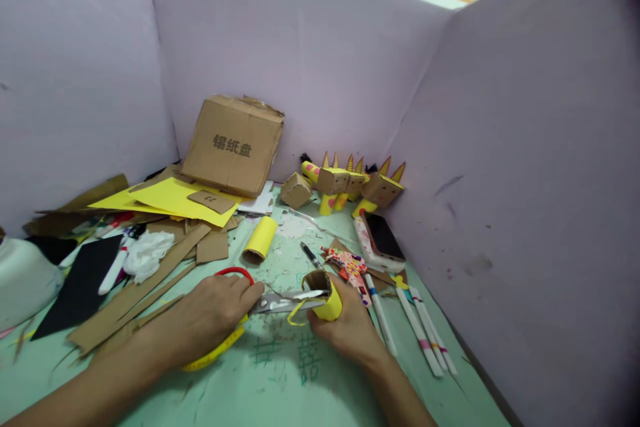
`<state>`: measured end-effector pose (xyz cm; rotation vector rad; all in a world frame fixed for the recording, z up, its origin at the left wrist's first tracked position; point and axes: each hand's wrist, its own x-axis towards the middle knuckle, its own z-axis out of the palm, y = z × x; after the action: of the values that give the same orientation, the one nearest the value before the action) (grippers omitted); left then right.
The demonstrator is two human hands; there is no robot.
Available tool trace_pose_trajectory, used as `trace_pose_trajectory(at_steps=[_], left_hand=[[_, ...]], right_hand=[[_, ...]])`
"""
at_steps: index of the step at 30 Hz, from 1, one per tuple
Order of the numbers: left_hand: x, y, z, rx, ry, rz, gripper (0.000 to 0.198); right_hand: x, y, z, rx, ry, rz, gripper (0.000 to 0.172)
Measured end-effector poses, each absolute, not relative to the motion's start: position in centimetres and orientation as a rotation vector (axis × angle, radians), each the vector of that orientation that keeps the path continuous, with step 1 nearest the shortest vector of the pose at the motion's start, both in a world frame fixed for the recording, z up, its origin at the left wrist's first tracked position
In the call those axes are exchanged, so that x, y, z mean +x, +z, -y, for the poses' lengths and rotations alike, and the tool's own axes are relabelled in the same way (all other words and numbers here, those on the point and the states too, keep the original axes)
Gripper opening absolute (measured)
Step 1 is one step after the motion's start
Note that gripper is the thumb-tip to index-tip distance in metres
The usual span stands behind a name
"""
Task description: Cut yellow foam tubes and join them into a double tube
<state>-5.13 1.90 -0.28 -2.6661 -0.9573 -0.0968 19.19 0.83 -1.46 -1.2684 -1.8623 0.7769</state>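
Observation:
My left hand [220, 310] is closed round the handles of a pair of scissors [280, 303], with red and yellow grips. The blades reach right, into the rim of a yellow paper-covered cardboard tube [330, 307]. A thin yellow strip [297, 313] curls down from that rim beside the blades. My right hand [347, 320] grips the tube from the right, its open end facing up and left. Another yellow tube [261, 239] lies behind on the green table [280, 387].
Cardboard giraffe-like figures [350, 183] stand at the back. On the left are a cardboard box [233, 147], yellow sheets [175, 200], cardboard strips [145, 280] and black paper [80, 290]. Markers [425, 330] and a phone [384, 237] lie right. Purple walls [525, 180] enclose the table.

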Motion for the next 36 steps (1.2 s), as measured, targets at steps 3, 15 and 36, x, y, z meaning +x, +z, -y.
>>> trace_pose_trajectory(at_steps=[3,15,36], left_hand=[[-5.1,0.0,-2.0,-2.746,-0.097,1.013,0.033],[-5.0,0.8,-1.4,-3.081,-0.282,1.24,0.051],[-5.8,1.2,-1.5,-2.742,-0.131,1.0,0.044]], right_hand=[[19.2,-1.6,-1.0,-1.251,0.819,1.841,0.037],[19.2,-1.8,-1.3,-1.212,1.022,1.735,0.037],[19.2,-2.0,-1.3,-1.149,1.034,1.802,0.035]])
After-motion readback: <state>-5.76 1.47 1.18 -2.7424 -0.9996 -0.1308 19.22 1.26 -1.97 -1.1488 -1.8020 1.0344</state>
